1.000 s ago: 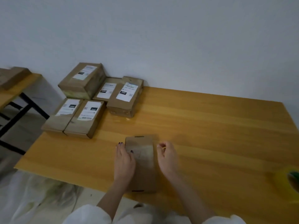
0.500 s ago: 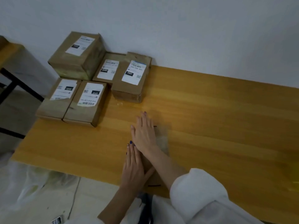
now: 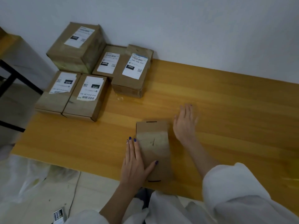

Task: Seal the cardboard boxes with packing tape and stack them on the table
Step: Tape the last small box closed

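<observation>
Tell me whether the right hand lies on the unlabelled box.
No: the right hand is open beside the unlabelled box, over the table; the left hand rests on it.

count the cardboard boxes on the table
6. Tall box by the wall, flat box right of it, 060 box beside that, front-left box and front-right box before them, unlabelled box near the table edge, left hand resting on it. More may be hidden.

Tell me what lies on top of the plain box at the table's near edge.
The left hand rests flat along the left side of the box, thumb across its top. What the palm covers cannot be seen.
</observation>
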